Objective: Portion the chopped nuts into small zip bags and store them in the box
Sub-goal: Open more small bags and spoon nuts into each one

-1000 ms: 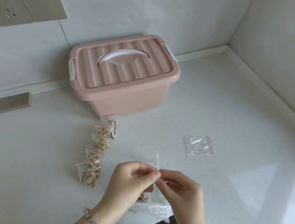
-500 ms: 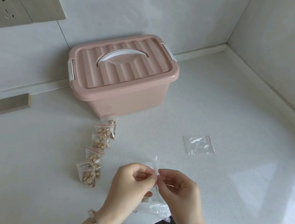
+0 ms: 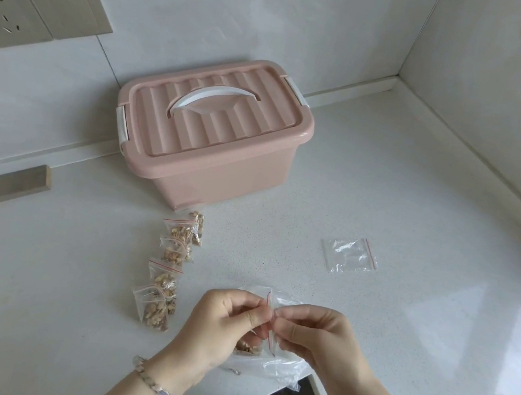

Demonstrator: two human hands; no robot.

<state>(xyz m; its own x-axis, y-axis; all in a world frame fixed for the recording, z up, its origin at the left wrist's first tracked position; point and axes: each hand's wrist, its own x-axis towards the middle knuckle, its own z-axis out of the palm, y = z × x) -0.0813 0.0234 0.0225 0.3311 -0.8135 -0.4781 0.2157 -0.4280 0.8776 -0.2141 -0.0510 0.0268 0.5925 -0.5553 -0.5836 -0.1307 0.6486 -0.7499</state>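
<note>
A: A white speckled counter (image 3: 424,208) in a tiled corner, seen from above. What are the hands doing?

B: They meet near the front edge. The left hand (image 3: 220,326) and the right hand (image 3: 322,344) both have curled fingers, and each pinches the red-striped mouth of a small zip bag (image 3: 270,300) between thumb and fingertips. The two hands nearly touch.

A: Is anything in that bag?

B: I cannot tell, because the hands cover most of it. Just below them, chopped nuts (image 3: 246,347) show through a loose clear bag (image 3: 281,368) lying at the counter's edge.

A: And further out?

B: Left of the left hand, several filled bags (image 3: 164,279) lie in an overlapping row running back toward the pink box (image 3: 221,173). The farthest one lies just beside the box's base. The box stands by the wall with its lid (image 3: 216,126) on and a white handle (image 3: 214,98) on top. An empty bag (image 3: 349,256) lies alone to the right of the row, well apart from the hands.

A: Is anything cut off?

B: Both arms run out at the bottom edge. A bracelet (image 3: 158,391) sits on the left wrist.
</note>
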